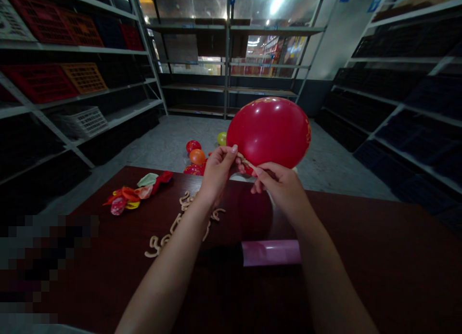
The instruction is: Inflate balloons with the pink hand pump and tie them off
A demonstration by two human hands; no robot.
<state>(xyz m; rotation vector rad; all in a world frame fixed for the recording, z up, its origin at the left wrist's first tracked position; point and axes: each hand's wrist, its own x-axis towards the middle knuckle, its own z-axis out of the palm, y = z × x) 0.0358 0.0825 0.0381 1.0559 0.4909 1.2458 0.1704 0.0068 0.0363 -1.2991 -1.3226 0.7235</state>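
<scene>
A large, inflated red balloon point(269, 132) with gold print hangs just beyond my hands, above the far edge of the table. My left hand point(220, 170) pinches one end of a short beige cord point(247, 161) between thumb and fingers. The cord's other end is pinched in my right hand point(276, 180), so it runs between both hands close against the balloon's near side. The balloon's neck is hidden by my fingers. Several similar curly beige cords point(176, 222) lie on the table under my left forearm. A pink cylinder with a black end point(270, 253) lies below my right wrist.
Limp, uninflated balloons point(126, 198) lie at the left of the dark wooden table point(361, 247). Several inflated balloons point(197, 156) rest on the floor past the table. Shelves with plastic crates point(84, 79) line the left side, and more racks stand behind and at the right.
</scene>
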